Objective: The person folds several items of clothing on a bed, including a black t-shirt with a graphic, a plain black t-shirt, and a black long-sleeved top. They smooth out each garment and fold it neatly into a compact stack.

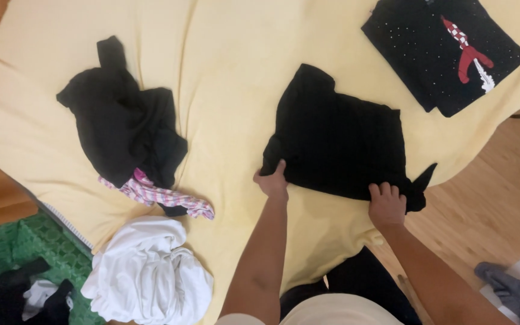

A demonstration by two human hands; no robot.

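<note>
Landmark: black shirt [338, 144], flat on the yellow sheet [236, 66]. Far left of it, a black clothes heap [121, 126], striped cloth [164, 195] and white bundle [145, 271]. Left hand [272, 180] pinches its near-left edge; right hand [386, 204] grips its near-right corner, fingers curled over fabric. Rocket-print tee [446, 51] beyond, right.

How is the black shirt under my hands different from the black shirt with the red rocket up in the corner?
The plain black shirt is only partly folded, with both hands, left hand and right hand, on its near edge. The rocket shirt is a neat folded rectangle, untouched, with a red and white print and small white dots. Both are black and lie on the yellow sheet.
</note>
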